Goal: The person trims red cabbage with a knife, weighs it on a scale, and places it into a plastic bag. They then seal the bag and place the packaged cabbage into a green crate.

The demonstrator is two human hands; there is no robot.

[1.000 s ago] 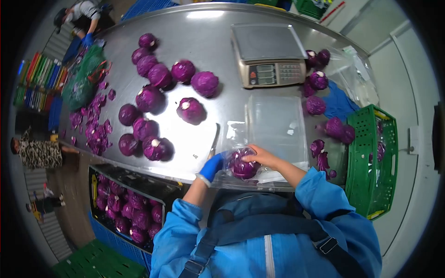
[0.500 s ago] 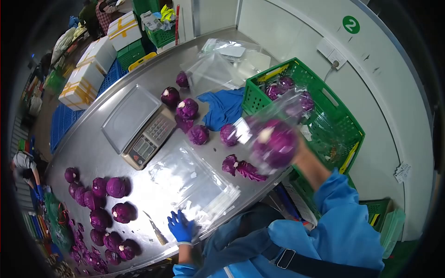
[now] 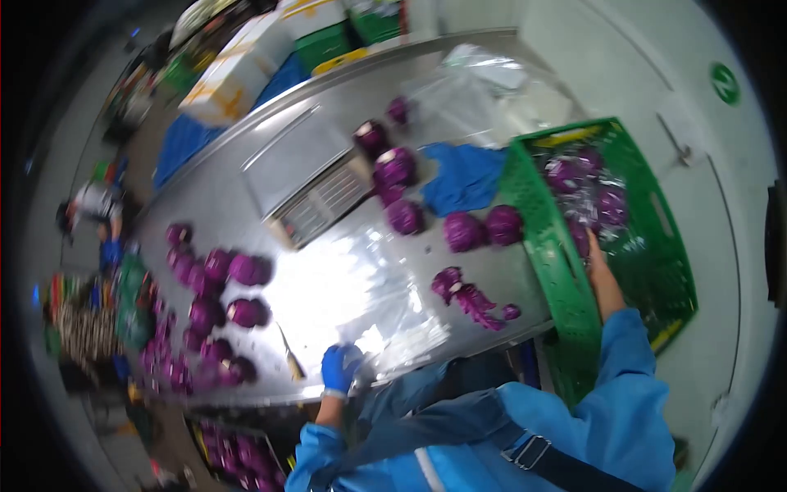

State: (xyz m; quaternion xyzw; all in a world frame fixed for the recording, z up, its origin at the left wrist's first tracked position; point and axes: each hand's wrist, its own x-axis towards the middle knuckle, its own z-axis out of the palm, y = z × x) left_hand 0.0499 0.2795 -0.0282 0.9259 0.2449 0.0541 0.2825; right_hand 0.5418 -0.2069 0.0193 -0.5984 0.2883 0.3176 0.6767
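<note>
My right hand (image 3: 598, 256), bare, reaches over the near wall of the green crate (image 3: 554, 283). Its fingers are at a bagged red cabbage (image 3: 579, 238), against the other bagged cabbages (image 3: 611, 207) inside. My left hand (image 3: 338, 367), in a blue glove, is at the table's front edge by the stack of clear plastic bags (image 3: 385, 316); blur hides how its fingers are set. A knife (image 3: 290, 354) lies just left of that hand. Trimmed cabbage leaves (image 3: 475, 303) lie between the bags and the crate.
Loose red cabbages (image 3: 247, 269) crowd the table's left side, and several more stand around the blue cloth (image 3: 464, 178). A weighing scale (image 3: 318, 205) stands behind the bags. White foam boxes (image 3: 234, 82) are beyond the table. Another person (image 3: 92, 205) is at far left.
My right hand has carried the bagged cabbage from above the table's right side into the crate. My left hand stays by the bags, its fingers no longer plainly spread. The view has turned.
</note>
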